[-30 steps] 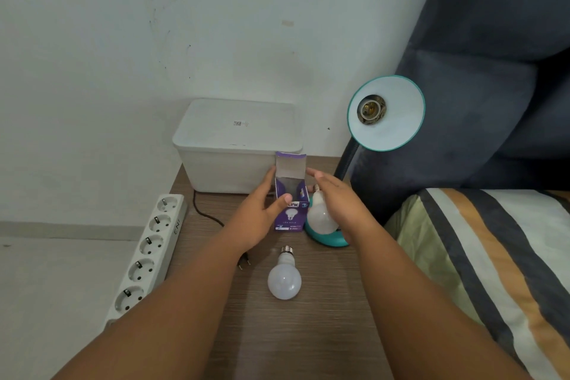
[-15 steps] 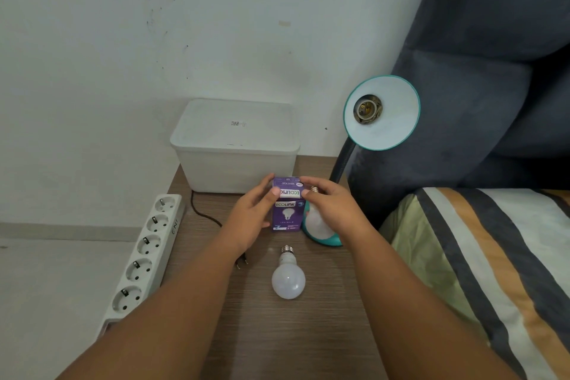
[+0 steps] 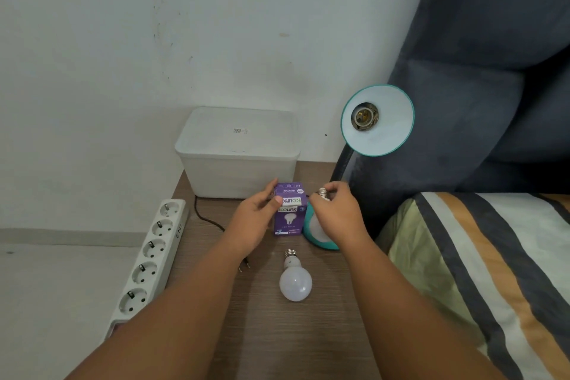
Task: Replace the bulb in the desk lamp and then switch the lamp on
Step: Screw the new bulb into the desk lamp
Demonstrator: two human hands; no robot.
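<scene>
bulb [image 3: 317, 225] | in right hand [image 3: 336, 213] | screw base pointing away, toward wall

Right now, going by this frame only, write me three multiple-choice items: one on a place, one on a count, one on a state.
1. Where does the loose bulb lie?
A. on the table, nearer the camera than the purple box
B. on the white bin
C. on the bed

2. How many sockets show on the power strip?
A. three
B. five
C. seven

3. The lamp socket is:
A. holding a lit bulb
B. covered
C. empty

Answers: A, it rests on bare wood before the box; B, five outlets in one row; C, bare contacts show in the shade.
</scene>
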